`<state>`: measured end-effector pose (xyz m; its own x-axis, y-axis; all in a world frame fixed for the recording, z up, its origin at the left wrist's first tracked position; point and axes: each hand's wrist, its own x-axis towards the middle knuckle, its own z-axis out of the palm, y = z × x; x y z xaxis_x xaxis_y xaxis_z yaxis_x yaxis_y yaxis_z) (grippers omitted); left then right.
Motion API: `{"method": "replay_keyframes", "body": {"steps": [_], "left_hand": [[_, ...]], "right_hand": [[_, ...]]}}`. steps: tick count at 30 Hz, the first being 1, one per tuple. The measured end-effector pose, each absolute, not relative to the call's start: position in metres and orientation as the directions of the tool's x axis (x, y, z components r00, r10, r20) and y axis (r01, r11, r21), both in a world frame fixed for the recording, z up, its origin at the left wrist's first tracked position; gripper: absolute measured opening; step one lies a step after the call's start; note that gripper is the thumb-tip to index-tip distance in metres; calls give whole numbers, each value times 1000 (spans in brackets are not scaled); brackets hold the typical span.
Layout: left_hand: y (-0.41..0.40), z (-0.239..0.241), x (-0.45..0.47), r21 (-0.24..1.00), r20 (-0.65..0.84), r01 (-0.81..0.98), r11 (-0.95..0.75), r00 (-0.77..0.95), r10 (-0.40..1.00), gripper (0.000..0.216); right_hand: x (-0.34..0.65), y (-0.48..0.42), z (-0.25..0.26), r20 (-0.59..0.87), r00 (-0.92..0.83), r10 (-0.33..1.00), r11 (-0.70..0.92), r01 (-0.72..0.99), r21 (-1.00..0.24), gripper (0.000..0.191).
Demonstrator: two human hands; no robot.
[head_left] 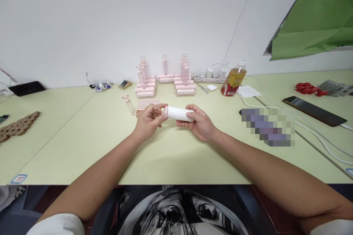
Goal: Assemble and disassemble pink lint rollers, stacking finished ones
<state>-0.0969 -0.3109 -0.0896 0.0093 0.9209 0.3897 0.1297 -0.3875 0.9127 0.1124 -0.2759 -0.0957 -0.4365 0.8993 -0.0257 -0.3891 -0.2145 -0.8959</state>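
A white sticky lint roll (179, 114) with a pink end (166, 110) lies sideways between my hands, above the table. My right hand (202, 123) is wrapped round its right end. At the pink end, the thumb and fingers of my left hand (149, 119) pinch it. Behind my left hand, a clear pink lint roller handle (128, 105) with a heart-shaped loop leans on the table. Close by is a pale pink cover (149, 101), partly hidden by the left fingers.
Several pink lint rollers (185, 90) stand in two rows near the wall, with one (166, 78) between them. To their right are a power strip (205, 79), a drink bottle (234, 80) and white cables. A black phone (314, 111) lies at right; brown pieces (19, 126) lie far left.
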Motion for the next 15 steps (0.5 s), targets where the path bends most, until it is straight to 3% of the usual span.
{"method": "replay_keyframes", "body": {"steps": [15], "left_hand": [[-311,-89,-97,890,405,211,-404,43,913,35]], "right_hand": [[113,-272,-101,-12,-482,876,-240,-415,-878,29]]}}
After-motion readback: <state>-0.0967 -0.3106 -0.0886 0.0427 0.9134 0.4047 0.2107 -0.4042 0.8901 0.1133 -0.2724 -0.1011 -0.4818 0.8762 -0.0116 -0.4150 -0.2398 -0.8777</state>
